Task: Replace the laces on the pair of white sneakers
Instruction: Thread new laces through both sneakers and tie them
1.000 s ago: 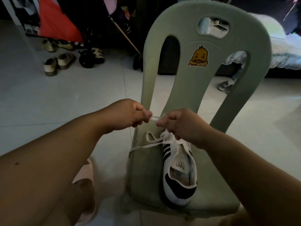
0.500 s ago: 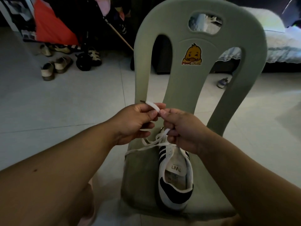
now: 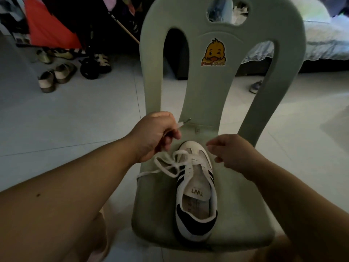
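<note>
- Position: sneaker (image 3: 196, 186) lies on the chair seat (image 3: 245, 214), about mid-seat. Long axis runs near to far, with the heel near and the toe toward the chair back (image 3: 217, 91).
- Lace (image 3: 170, 167): seems threaded only at the far eyelets by the toe, and the nearer eyelet rows look bare. Slack loops lie bunched left of the toe. One strand trails left to the seat's left edge.
- Left hand (image 3: 154, 135): above and just left of the toe, fingers curled round one end of the lace. The lace tip (image 3: 186, 121) sticks out on the right of the fist, pointing at the chair back.
- Right hand (image 3: 232, 154): just right of the toe, slightly blurred, fingers loosely bent. Nothing seen in them, so it reads as released.
- Key relation: the bare eyelets lie between the two hands and nearer than both, so the held tip would have to come down and toward the near side. The left hand is closer to the slack, the right hand to the right-side eyelets.
- Room: bare seat right of the sneaker. The left margin is narrower, and the slack there could slip off the edge. The chair back stands close behind the toe and limits pulls to the far side.
- Judgement: lacing at an early stage.
</note>
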Action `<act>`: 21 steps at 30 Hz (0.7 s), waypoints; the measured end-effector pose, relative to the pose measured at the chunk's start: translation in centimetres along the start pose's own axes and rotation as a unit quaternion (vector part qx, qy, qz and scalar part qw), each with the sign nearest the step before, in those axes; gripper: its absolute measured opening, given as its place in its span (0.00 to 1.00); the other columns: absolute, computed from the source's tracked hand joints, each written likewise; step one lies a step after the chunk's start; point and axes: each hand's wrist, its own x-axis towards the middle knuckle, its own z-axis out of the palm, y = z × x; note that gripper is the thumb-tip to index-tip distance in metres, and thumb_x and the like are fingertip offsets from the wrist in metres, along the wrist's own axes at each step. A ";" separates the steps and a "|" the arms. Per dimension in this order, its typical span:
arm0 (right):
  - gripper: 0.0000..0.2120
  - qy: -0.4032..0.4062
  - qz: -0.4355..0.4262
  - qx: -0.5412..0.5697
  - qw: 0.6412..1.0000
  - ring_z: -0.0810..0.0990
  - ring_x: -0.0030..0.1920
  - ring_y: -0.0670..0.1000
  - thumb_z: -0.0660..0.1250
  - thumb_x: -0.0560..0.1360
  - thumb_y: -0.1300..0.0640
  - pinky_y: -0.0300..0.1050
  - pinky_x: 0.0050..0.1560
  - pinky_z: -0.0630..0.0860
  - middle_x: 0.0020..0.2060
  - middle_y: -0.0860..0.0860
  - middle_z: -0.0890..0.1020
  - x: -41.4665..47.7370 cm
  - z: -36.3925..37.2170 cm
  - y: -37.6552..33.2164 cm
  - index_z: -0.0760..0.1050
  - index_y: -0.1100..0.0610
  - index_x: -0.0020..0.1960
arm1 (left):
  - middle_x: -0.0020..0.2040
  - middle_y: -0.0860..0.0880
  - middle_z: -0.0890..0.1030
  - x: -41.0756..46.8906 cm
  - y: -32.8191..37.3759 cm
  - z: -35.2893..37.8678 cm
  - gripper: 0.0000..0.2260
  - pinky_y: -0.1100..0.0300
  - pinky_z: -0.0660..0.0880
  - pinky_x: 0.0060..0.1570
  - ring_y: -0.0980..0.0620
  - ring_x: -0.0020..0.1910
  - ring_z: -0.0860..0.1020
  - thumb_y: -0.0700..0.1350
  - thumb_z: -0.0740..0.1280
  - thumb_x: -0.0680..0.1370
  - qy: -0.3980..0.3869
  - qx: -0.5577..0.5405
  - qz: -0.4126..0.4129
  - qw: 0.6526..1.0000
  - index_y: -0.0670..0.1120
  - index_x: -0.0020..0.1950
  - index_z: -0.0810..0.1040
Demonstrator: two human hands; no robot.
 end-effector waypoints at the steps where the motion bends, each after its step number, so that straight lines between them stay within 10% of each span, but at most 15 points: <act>1: 0.10 -0.018 0.016 -0.038 0.999 0.77 0.41 0.44 0.65 0.77 0.52 0.38 0.39 0.71 0.41 0.44 0.78 -0.1 -0.2 0.7 0.78 0.53 0.57 | 0.30 0.45 0.74 0.1 -0.3 0.4 0.13 0.62 0.61 0.26 0.53 0.24 0.65 0.35 0.57 0.77 -0.006 0.043 -0.019 0.999 0.42 0.33 0.70; 6: 0.28 -0.135 0.082 -0.040 0.987 0.78 0.51 0.49 0.73 0.68 0.43 0.44 0.51 0.76 0.54 0.50 0.79 -1.2 1.7 2.0 0.73 0.52 0.64 | 0.34 0.49 0.75 1.1 -2.5 3.2 0.08 0.62 0.64 0.30 0.53 0.30 0.70 0.45 0.64 0.77 -0.054 0.364 -0.057 0.928 0.45 0.40 0.78; 9: 0.21 -0.090 0.042 -0.085 0.991 0.79 0.51 0.50 0.68 0.71 0.52 0.42 0.48 0.76 0.53 0.51 0.80 -1.4 1.8 2.5 0.75 0.54 0.64 | 0.34 0.51 0.78 1.8 -4.0 4.7 0.09 0.61 0.69 0.34 0.54 0.35 0.75 0.50 0.68 0.75 -0.068 0.447 -0.020 0.892 0.50 0.36 0.79; 14: 0.10 -0.045 0.035 0.010 0.998 0.80 0.43 0.56 0.63 0.73 0.59 0.49 0.43 0.77 0.39 0.55 0.82 -1.9 2.0 3.9 0.83 0.59 0.46 | 0.40 0.49 0.81 2.7 -6.2 6.0 0.10 0.61 0.68 0.38 0.49 0.44 0.79 0.53 0.67 0.74 -0.047 0.542 0.013 0.839 0.49 0.41 0.84; 21: 0.09 -0.046 0.096 0.198 0.974 0.77 0.35 0.54 0.61 0.71 0.66 0.47 0.37 0.76 0.33 0.58 0.78 -1.7 2.6 5.7 0.81 0.63 0.41 | 0.40 0.50 0.83 2.5 -7.0 7.1 0.09 0.58 0.75 0.42 0.50 0.42 0.79 0.52 0.67 0.74 0.021 0.524 0.054 0.850 0.49 0.42 0.85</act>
